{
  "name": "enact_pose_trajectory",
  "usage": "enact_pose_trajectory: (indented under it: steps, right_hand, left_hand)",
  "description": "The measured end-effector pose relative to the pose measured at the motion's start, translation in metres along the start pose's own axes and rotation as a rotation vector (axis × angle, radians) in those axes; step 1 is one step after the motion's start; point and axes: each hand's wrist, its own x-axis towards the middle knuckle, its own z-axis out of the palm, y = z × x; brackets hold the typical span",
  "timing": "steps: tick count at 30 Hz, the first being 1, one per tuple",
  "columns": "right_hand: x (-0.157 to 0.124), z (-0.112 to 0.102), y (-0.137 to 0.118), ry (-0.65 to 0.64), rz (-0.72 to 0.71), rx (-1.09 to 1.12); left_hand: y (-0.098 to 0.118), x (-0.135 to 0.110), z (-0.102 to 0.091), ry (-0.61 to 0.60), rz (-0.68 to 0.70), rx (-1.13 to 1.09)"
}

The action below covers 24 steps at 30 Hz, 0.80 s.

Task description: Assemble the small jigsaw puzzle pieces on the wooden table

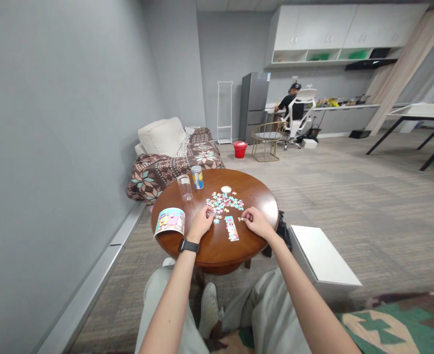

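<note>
Right grip (254, 220) pinches a knobbed piece (240, 219) over glossy wood (254, 189); left grip (202, 220) is unclear.

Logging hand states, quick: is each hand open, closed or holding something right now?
Left hand: fingers curled beside the loose pieces; whether it grips one cannot be told.
Right hand: closed, apparently pinching a puzzle piece.

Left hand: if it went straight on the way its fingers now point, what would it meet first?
The left hand would probably meet the loose puzzle pieces first; whether it already touches one is unclear.
</note>
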Motion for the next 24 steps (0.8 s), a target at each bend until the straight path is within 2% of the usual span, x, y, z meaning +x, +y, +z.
enact_pose_trajectory:
  steps: [24]
  right_hand:
    - [-0.0006, 0.0000, 0.0012, 0.005, 0.026, 0.041]
  left_hand:
    - [0.0016, 0.0007, -0.0016, -0.017, -0.045, 0.015]
